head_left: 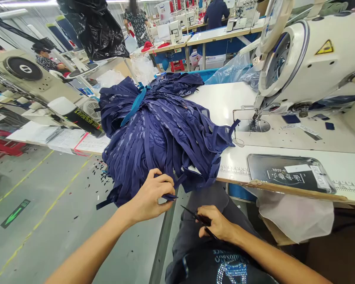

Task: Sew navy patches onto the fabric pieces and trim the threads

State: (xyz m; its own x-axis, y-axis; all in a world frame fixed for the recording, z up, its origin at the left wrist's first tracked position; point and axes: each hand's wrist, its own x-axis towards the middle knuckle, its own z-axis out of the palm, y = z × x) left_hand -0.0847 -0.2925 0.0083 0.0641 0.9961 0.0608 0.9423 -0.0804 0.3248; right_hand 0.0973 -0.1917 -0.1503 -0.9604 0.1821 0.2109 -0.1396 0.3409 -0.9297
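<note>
A big bundle of navy fabric pieces (156,130) with long straps lies across the table, gathered by a teal tie (134,104). At its front edge my left hand (154,195) pinches a navy strap, whose short end (169,196) sticks out past the fingertips. Above my lap, to the right, my right hand (214,223) is closed around dark scissors (202,218). Their thin blade points up and left toward the strap end, with a gap between. The handles are partly hidden by my fingers.
A white sewing machine (313,59) stands right of the bundle, its needle area near some straps. A metal tray (291,173) sits at the table's front edge. At left are another machine (32,79) and papers (62,140). Dark scraps litter the floor; people work behind.
</note>
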